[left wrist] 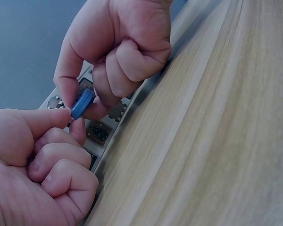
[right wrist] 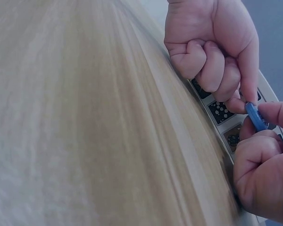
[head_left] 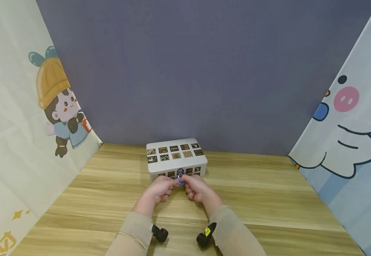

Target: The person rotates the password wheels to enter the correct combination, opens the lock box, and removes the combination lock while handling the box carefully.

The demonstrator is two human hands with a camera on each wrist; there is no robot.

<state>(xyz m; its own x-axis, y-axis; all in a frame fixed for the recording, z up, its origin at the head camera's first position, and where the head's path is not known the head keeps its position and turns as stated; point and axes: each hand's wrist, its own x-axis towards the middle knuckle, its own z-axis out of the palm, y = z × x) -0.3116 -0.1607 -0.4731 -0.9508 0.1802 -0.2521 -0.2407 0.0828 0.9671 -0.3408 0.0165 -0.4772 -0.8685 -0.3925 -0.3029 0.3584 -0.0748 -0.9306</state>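
Note:
A white rectangular box with small square pictures on its lid and front lies closed near the back of the table. At the middle of its front hangs a small blue padlock, up against a metal latch. Thumb and index finger of my left hand pinch the padlock from the left. From the other side my right hand pinches it too. Both wrist views show the blue body between the two sets of fingertips, which partly hide it. The other fingers of both hands are curled in.
The box stands on a wood-grain table, close to a grey back panel. Cartoon-printed cloths hang at the left and right. Small black devices are strapped at both sleeve cuffs.

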